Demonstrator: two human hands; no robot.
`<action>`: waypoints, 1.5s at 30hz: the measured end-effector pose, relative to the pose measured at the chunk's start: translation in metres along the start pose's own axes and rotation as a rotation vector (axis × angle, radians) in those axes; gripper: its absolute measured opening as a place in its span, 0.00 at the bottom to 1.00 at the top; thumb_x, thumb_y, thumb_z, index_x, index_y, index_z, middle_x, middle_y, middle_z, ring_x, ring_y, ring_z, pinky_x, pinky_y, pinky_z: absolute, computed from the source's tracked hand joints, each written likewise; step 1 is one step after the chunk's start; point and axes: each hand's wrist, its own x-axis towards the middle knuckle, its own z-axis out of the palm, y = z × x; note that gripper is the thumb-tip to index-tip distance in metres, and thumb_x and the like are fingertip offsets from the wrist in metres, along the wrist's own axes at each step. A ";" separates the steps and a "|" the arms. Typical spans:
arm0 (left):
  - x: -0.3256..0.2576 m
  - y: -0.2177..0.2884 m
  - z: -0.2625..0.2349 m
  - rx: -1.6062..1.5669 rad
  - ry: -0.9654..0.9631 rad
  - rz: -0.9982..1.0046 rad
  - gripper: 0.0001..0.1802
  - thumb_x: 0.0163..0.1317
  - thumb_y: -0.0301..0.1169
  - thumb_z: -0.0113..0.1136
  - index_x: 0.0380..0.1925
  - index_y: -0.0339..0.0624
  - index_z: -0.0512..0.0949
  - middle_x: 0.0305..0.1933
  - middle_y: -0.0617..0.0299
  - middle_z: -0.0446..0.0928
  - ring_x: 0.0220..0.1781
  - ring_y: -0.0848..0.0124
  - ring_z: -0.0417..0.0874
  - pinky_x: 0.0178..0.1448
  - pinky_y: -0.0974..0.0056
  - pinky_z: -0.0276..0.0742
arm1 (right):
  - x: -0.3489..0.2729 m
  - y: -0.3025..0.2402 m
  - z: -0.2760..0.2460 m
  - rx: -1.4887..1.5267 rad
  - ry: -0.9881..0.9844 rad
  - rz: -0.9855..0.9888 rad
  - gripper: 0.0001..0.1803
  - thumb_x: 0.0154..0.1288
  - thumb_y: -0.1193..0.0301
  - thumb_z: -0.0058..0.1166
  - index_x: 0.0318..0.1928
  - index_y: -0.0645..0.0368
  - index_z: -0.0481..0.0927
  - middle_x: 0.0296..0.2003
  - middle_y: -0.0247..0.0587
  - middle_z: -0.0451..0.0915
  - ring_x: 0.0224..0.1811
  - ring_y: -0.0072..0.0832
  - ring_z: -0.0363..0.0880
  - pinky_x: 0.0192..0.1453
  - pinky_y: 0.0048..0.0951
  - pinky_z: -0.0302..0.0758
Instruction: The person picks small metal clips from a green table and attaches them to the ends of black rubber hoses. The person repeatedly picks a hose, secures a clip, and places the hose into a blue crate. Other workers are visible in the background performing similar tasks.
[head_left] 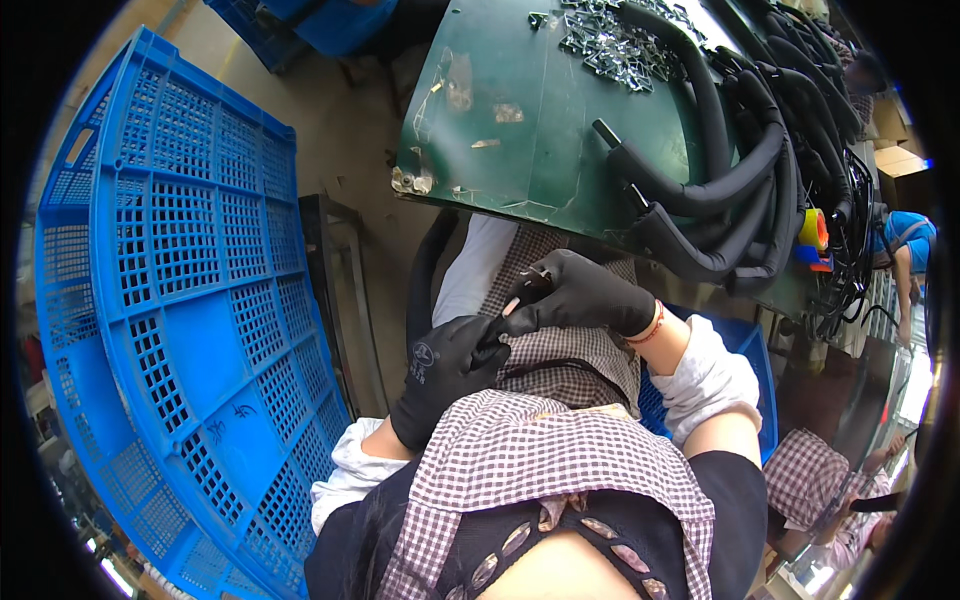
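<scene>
In front of my lap, my two hands meet, both in black gloves. My left hand (455,365) is closed, its fingers curled toward the right one. My right hand (580,295) is also closed, with thumb and forefinger pinched together; a bare fingertip pokes out where the hands touch. A small shiny bit shows at the right fingers, too small to name. A dark curved tube (428,270) passes behind my left hand; whether that hand grips it is hidden. Ahead, black foam-covered hoses (700,190) lie bent over the green table (510,130).
Small metal clips (610,45) are heaped at the table's far side. Stacked blue plastic crates (200,310) stand close on my left, and another blue crate (755,370) is at my right. A yellow and red roll (815,230) sits by the hoses. Other people are at the far right.
</scene>
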 end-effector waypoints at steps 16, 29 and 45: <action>-0.016 -0.018 0.003 0.098 -0.061 0.288 0.23 0.43 0.31 0.73 0.39 0.32 0.79 0.35 0.50 0.81 0.31 0.55 0.84 0.34 0.59 0.80 | 0.023 0.036 0.018 0.288 -0.460 0.155 0.11 0.58 0.69 0.68 0.28 0.61 0.80 0.21 0.30 0.78 0.22 0.16 0.69 0.26 0.25 0.67; -0.008 -0.018 0.007 -0.070 0.145 0.083 0.23 0.48 0.29 0.75 0.45 0.32 0.80 0.39 0.48 0.82 0.36 0.58 0.86 0.37 0.61 0.83 | -0.023 0.003 -0.008 -0.436 0.009 -0.184 0.13 0.67 0.67 0.55 0.44 0.66 0.78 0.35 0.50 0.80 0.39 0.41 0.80 0.44 0.38 0.77; -0.013 -0.024 0.022 -0.058 -0.029 0.112 0.19 0.48 0.30 0.73 0.40 0.36 0.80 0.38 0.50 0.82 0.37 0.56 0.85 0.40 0.58 0.81 | -0.014 -0.046 0.001 -1.113 -0.285 -0.220 0.07 0.56 0.67 0.58 0.33 0.55 0.83 0.26 0.40 0.82 0.29 0.40 0.83 0.34 0.37 0.80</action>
